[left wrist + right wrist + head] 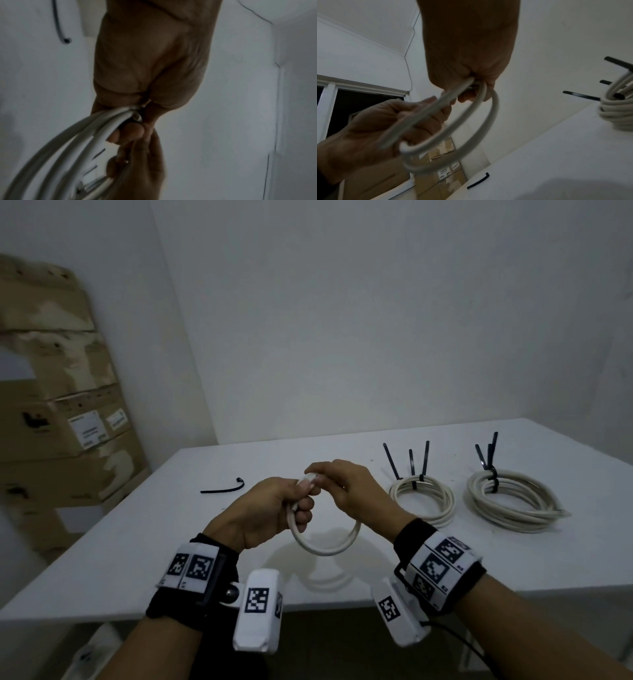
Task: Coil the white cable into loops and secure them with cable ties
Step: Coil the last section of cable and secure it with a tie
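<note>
White cable (323, 542) loops gripped by both hands, seemingly above white table (171, 542), cardboard boxes (68, 422) left.

There are three coils of white cable: one small round coil (325, 537) held up by two hands, the left hand (270, 515) and the right hand (352, 487), and two finished coils lying on the white table (513, 559) to the right of the held one, a nearer (424, 501) and a farther (513, 501). Each finished coil carries three black plastic cable ties. One loose black cable tie (222, 487) lies left of the held coil. Brown cardboard boxes (65, 419) stand stacked beyond the table; their number is unclear.
</note>
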Action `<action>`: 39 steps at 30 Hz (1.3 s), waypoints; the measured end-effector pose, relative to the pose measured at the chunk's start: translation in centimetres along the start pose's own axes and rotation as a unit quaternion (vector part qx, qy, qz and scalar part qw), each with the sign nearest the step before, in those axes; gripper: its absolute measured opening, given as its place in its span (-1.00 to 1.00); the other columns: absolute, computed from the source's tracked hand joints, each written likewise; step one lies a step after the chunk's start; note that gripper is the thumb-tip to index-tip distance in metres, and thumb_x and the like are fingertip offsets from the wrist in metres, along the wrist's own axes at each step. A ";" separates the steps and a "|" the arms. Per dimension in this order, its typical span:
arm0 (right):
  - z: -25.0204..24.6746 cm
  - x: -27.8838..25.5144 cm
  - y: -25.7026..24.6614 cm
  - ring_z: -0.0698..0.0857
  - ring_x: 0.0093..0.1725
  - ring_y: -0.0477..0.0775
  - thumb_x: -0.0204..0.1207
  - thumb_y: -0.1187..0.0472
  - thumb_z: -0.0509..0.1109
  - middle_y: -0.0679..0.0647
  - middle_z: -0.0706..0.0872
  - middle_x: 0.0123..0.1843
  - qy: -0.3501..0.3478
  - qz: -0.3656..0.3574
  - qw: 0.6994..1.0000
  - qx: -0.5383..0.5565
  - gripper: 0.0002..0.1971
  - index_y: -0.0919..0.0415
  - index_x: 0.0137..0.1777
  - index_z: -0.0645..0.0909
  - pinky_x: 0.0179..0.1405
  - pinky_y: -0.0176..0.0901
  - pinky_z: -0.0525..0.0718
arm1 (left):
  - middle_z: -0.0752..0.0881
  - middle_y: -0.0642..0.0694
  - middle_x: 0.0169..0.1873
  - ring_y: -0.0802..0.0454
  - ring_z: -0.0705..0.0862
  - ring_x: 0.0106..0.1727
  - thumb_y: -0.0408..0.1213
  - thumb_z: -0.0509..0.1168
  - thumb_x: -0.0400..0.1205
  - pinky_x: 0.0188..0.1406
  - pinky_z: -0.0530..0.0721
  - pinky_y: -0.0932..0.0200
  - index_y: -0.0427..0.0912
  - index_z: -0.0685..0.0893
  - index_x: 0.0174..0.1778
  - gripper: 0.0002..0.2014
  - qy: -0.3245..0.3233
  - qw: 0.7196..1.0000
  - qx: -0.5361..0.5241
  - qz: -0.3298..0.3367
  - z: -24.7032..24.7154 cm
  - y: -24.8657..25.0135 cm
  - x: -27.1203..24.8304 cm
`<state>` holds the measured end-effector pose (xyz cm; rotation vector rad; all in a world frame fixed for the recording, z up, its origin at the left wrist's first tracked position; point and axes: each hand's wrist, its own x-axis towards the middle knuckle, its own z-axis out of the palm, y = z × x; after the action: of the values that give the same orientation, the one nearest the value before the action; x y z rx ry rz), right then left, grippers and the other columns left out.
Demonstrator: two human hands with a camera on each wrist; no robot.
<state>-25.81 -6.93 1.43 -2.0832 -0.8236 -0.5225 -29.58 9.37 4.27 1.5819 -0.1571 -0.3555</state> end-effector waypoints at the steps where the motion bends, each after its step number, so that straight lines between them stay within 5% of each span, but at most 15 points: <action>1: 0.4 0.1 -0.2 0.55 -0.21 0.03 0.60 0.17 0.25 0.05 0.60 -0.29 0.010 -0.007 1.000 0.001 -0.75 0.22 0.14 0.70 -0.15 -0.44 0.42 | 0.45 -0.01 -0.51 0.09 0.42 -0.51 -0.27 0.08 0.75 -0.44 0.48 0.21 -0.31 0.59 -0.01 -0.77 -0.006 0.999 -0.046 -0.009 -0.4 0.0 -0.2; 6: 2.5 1.5 -1.1 0.54 -0.25 -0.03 0.61 0.23 0.33 0.07 0.58 -0.31 0.009 0.024 0.999 0.029 -0.79 0.18 0.16 0.72 -0.20 -0.44 0.41 | 0.42 -0.04 -0.50 0.09 0.34 -0.54 -0.26 0.00 0.74 -0.50 0.39 0.21 -0.26 0.58 0.03 -0.73 0.031 0.988 -0.150 -0.009 -3.0 -0.6 -0.7; 9: 4.2 2.7 -1.3 0.59 -0.34 -0.17 0.60 0.17 0.35 0.00 0.66 -0.31 -0.047 0.089 0.987 0.124 -0.75 0.14 0.24 0.69 -0.30 -0.36 0.54 | 0.44 -0.03 -0.54 0.09 0.34 -0.57 -0.32 0.03 0.71 -0.55 0.37 0.23 -0.23 0.54 -0.05 -0.82 0.080 0.991 -0.104 -0.003 -5.1 -1.0 -0.9; 14: 6.3 6.7 -0.2 0.70 -0.20 0.03 0.67 0.01 0.19 0.13 0.72 -0.14 -0.105 0.171 0.951 0.236 -0.66 0.10 0.34 0.58 -0.25 -0.15 0.65 | 0.44 -0.01 -0.60 0.11 0.30 -0.59 -0.37 0.06 0.74 -0.61 0.31 0.26 -0.12 0.39 -0.23 -0.79 0.160 0.987 -0.031 0.006 -9.9 -0.6 -1.3; 18: 9.2 11.6 2.3 0.64 -0.15 0.06 0.66 0.16 0.22 0.12 0.67 -0.04 -0.190 0.191 0.960 0.081 -0.73 0.10 0.30 0.61 -0.27 -0.24 0.59 | 0.46 -0.03 -0.59 0.10 0.31 -0.60 -0.37 0.07 0.75 -0.65 0.32 0.26 -0.13 0.39 -0.25 -0.77 0.193 0.981 0.001 0.006 -14.3 0.2 -1.5; 21: 12.7 15.0 3.4 0.60 -0.03 0.03 0.66 0.19 0.21 0.12 0.61 0.25 -0.300 0.137 0.940 -0.090 -0.66 0.04 0.41 0.54 -0.20 -0.38 0.55 | 0.44 -0.04 -0.58 0.11 0.31 -0.62 -0.38 0.07 0.74 -0.68 0.32 0.28 -0.13 0.37 -0.26 -0.77 0.201 0.980 0.007 -0.005 -17.2 0.5 -1.3; 24: 16.0 17.8 4.2 0.61 0.01 0.03 0.68 0.26 0.12 0.08 0.44 0.49 -0.358 0.098 0.911 -0.182 -0.58 0.04 0.51 0.42 -0.47 -0.55 0.51 | 0.43 -0.06 -0.58 0.11 0.31 -0.62 -0.38 0.08 0.73 -0.68 0.31 0.29 -0.14 0.39 -0.25 -0.78 0.212 0.977 0.006 -0.016 -19.1 0.5 -0.8; 26: 17.8 19.5 4.9 0.53 0.36 0.13 0.69 0.28 0.09 0.09 0.35 0.57 -0.365 0.089 0.902 -0.212 -0.55 0.06 0.57 0.34 -0.28 -0.47 0.55 | 0.43 -0.06 -0.57 0.10 0.31 -0.61 -0.37 0.10 0.73 -0.67 0.31 0.28 -0.14 0.41 -0.23 -0.80 0.221 0.975 0.011 -0.024 -20.1 0.4 -0.4; 29: 20.7 21.6 5.7 0.38 0.52 0.15 0.69 0.27 0.08 0.10 0.33 0.59 -0.404 0.060 0.876 -0.257 -0.55 0.08 0.58 0.32 0.18 -0.23 0.53 | 0.44 -0.06 -0.57 0.10 0.32 -0.61 -0.35 0.11 0.72 -0.68 0.33 0.28 -0.15 0.43 -0.20 -0.83 0.229 0.973 0.010 -0.033 -21.1 0.1 0.2; 30: 21.5 22.0 5.8 0.38 0.52 0.16 0.69 0.25 0.10 0.12 0.38 0.58 -0.423 0.056 0.863 -0.271 -0.56 0.11 0.57 0.34 0.35 -0.12 0.46 | 0.45 -0.06 -0.58 0.10 0.32 -0.61 -0.35 0.12 0.71 -0.68 0.33 0.28 -0.16 0.44 -0.20 -0.84 0.230 0.973 0.008 -0.034 -21.3 -0.1 0.4; 32: 22.5 22.1 5.9 0.50 0.43 0.20 0.66 0.20 0.16 0.18 0.52 0.47 -0.449 0.049 0.841 -0.298 -0.58 0.20 0.51 0.42 0.38 -0.04 0.47 | 0.46 -0.06 -0.57 0.10 0.33 -0.61 -0.35 0.13 0.70 -0.67 0.33 0.27 -0.16 0.44 -0.20 -0.85 0.231 0.972 0.001 -0.036 -21.8 -0.3 0.6; 35: 22.5 21.4 6.0 0.59 0.30 0.21 0.61 0.21 0.27 0.21 0.62 0.34 -0.459 0.025 0.831 -0.313 -0.61 0.28 0.42 0.51 0.24 -0.05 0.55 | 0.49 -0.07 -0.56 0.09 0.36 -0.61 -0.34 0.15 0.68 -0.66 0.36 0.26 -0.16 0.44 -0.20 -0.87 0.228 0.973 -0.010 -0.031 -21.9 -0.5 0.9; 37: 21.8 20.7 6.2 0.62 0.12 0.19 0.60 0.24 0.27 0.23 0.65 0.28 -0.455 -0.002 0.831 -0.322 -0.75 0.39 0.18 0.58 0.06 -0.11 0.57 | 0.51 -0.08 -0.56 0.08 0.39 -0.62 -0.35 0.15 0.68 -0.67 0.38 0.26 -0.17 0.44 -0.21 -0.85 0.225 0.974 -0.022 -0.021 -21.6 -0.6 1.0; 39: 20.7 19.6 6.2 0.53 -0.06 0.10 0.60 0.27 0.28 0.24 0.68 0.22 -0.441 -0.018 0.837 -0.323 -0.92 0.28 -0.07 0.51 -0.11 -0.18 0.44 | 0.53 -0.10 -0.56 0.07 0.42 -0.62 -0.36 0.13 0.70 -0.68 0.41 0.27 -0.17 0.45 -0.23 -0.83 0.222 0.974 -0.031 -0.017 -21.0 -0.6 0.9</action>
<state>-6.07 14.32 -1.96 -2.9993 -1.3232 0.2563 -22.08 28.99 3.75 1.5646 0.2252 -0.0260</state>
